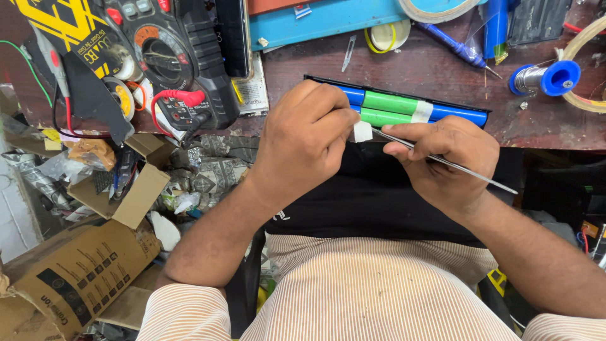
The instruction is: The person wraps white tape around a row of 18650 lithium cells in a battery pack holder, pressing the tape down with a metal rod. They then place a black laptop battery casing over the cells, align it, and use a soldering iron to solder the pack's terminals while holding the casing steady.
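Fingers of the left hand (pixel 303 142) pinch white tape (pixel 362 131); the right hand (pixel 445 161) grips tweezers (pixel 442 161), at the battery pack (pixel 404 108) on the brown desk's (pixel 429 66) edge, cardboard boxes (pixel 95 259) littering the floor.

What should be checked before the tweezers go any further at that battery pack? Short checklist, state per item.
1. Left hand steadying the battery pack: ok, it rests on the pack's near left part.
2. Right hand gripping the tweezers: ok, pinched between thumb and fingers.
3. Tweezer tips at the white tape scrap: ok, tips meet it beside the left thumb.
4. Pack fully on the table: not ok, it lies along the near edge.
5. Bare contacts under the hand: cannot tell, hidden.
6. Multimeter leads away from the pack: ok, off to the left.
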